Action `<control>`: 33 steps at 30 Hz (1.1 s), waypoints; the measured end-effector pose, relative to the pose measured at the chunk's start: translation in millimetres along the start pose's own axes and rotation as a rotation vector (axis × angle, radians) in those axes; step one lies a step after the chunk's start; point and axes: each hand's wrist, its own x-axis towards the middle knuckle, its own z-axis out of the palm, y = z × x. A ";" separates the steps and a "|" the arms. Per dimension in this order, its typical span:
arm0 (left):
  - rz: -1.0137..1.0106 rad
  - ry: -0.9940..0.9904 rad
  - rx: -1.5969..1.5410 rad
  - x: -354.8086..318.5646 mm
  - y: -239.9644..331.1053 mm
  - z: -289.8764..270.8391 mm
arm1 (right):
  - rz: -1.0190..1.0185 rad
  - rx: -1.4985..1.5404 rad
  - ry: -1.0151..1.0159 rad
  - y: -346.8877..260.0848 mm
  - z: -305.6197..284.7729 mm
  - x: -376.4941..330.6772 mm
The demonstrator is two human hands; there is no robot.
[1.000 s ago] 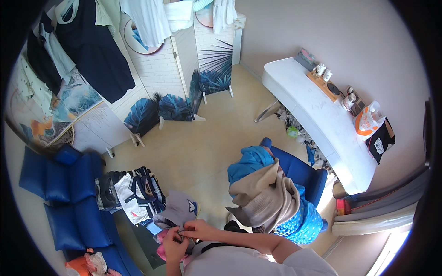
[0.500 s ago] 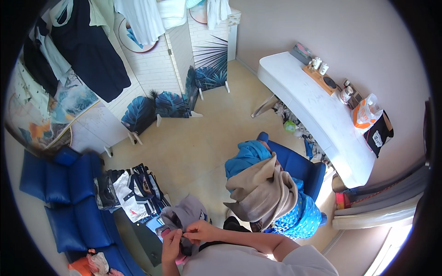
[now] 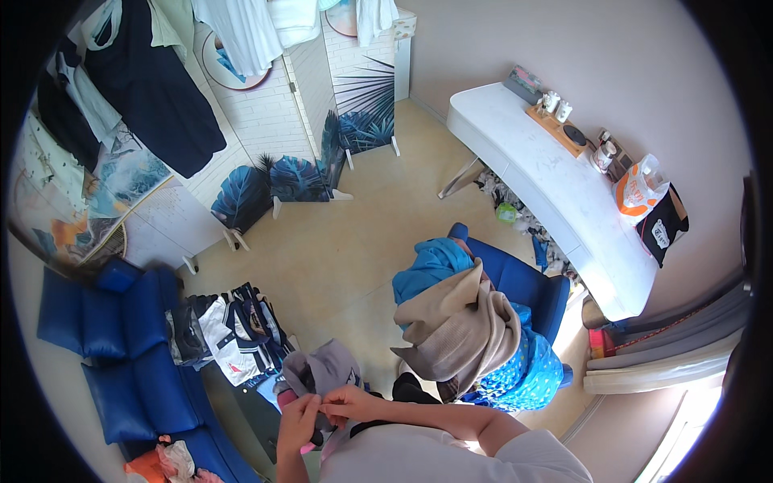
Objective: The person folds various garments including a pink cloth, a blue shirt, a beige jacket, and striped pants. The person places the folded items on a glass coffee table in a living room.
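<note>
Head view: your left hand and right hand meet at the near edge of one grey garment, which lies to the left of the blue armchair. Each grip appears pinched on that garment's cloth, thumbs against fingertips, though the pinched bit itself is mostly hidden. A bit of pink cloth shows by your left hand; you cannot tell from here whether it is part of the garment.

To work this edge well, pinch with both grips level, let the fabric hang without twisting, and feel along the edge with your fingertips so no fold gets caught.

Count what lies about you. Left of the armchair is one low dark worktop with one pile of clothes, too overlapped to number, and farther left one blue sofa. On the armchair, at least three cloths: plain blue, beige and dotted blue. Beyond the armchair, to its right, one white worktop carries one plastic bag, one black pouch and two small white pots.
</note>
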 end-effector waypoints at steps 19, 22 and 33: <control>0.341 0.753 -0.073 -18.5 6.8 -55.4 | 0.065 -1.082 0.076 139.7 -95.7 23.3; 0.356 0.905 -0.075 -34.2 15.3 -79.6 | 0.529 -1.223 0.086 174.1 -139.1 -1.4; 0.395 0.734 -0.081 -36.0 38.4 -80.5 | 0.817 -1.213 0.457 301.9 -222.9 -55.7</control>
